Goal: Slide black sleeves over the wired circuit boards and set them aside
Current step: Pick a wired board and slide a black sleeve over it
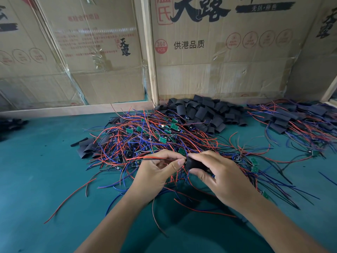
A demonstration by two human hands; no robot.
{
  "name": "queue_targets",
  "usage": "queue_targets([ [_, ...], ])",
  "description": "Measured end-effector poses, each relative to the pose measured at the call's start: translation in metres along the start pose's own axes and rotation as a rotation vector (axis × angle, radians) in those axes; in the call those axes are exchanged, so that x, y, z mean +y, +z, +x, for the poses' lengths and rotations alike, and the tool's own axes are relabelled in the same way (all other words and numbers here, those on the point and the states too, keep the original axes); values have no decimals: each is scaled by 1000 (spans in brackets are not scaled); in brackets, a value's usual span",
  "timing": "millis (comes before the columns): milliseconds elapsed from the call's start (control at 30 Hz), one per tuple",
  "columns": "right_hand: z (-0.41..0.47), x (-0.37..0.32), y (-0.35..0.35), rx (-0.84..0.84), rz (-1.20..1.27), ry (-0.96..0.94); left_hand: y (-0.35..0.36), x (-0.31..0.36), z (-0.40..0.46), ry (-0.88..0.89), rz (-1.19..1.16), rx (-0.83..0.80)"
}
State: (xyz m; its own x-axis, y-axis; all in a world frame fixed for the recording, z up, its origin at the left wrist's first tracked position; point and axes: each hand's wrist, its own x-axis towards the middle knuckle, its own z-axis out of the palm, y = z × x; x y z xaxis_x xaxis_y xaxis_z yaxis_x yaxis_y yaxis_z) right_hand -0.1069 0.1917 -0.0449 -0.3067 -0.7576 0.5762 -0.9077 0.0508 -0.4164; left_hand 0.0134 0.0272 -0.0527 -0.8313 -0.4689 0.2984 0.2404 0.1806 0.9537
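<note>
A: What is the biggest thing here?

B: The cardboard boxes (218,52) with printed characters, standing as a wall from 10 to 2 o'clock behind the green table (45,161).

A: And on the table?

B: At the centre lies a large tangle of wired circuit boards (145,136), red and blue wires with small green boards among them. At 1 o'clock, touching its far edge, is a heap of black sleeves (206,114). At 3 o'clock, apart from the tangle, is a pile of sleeved boards (299,121) with wires coming out. A few flat loose sleeves (85,147) lie at 9 o'clock of the tangle.

A: What do the hands do?

B: Both are at 6 o'clock of the tangle, above its near edge. The right hand (218,178) holds one black sleeve (195,164) between thumb and curled fingers. The left hand (156,172) pinches a bundle of wires (155,158), red and black, with thumb and forefinger, just beside the mouth of the sleeve.

A: Is the board inside the sleeve?

B: I cannot tell; the fingers hide that place.
</note>
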Motion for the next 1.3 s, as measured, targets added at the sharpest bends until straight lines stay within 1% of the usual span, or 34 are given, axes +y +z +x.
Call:
queue_targets([
  [133, 1, 0, -1, -18, 13, -8, -2, 2, 1, 36, 84, -10],
  [367, 1, 1, 0, -5, 10, -21, -3, 6, 1, 18, 57, 0],
  [633, -1, -2, 0, -13, 94, 35, -3, 5, 1, 55, 68, -16],
  [800, -1, -3, 3, -49, 45, -1, -3, 6, 2, -46, -24, -28],
  [867, -2, -3, 4, -84, 30, -8, -5, 6, 2, -69, -8, -53],
  [1100, -3, 0, 5, -101, 46, -8, -6, 8, 3, -17, 108, -93],
  [1300, -4, -3, 5, -97, 49, -38, -8, 10, 2, -71, 82, -97],
])
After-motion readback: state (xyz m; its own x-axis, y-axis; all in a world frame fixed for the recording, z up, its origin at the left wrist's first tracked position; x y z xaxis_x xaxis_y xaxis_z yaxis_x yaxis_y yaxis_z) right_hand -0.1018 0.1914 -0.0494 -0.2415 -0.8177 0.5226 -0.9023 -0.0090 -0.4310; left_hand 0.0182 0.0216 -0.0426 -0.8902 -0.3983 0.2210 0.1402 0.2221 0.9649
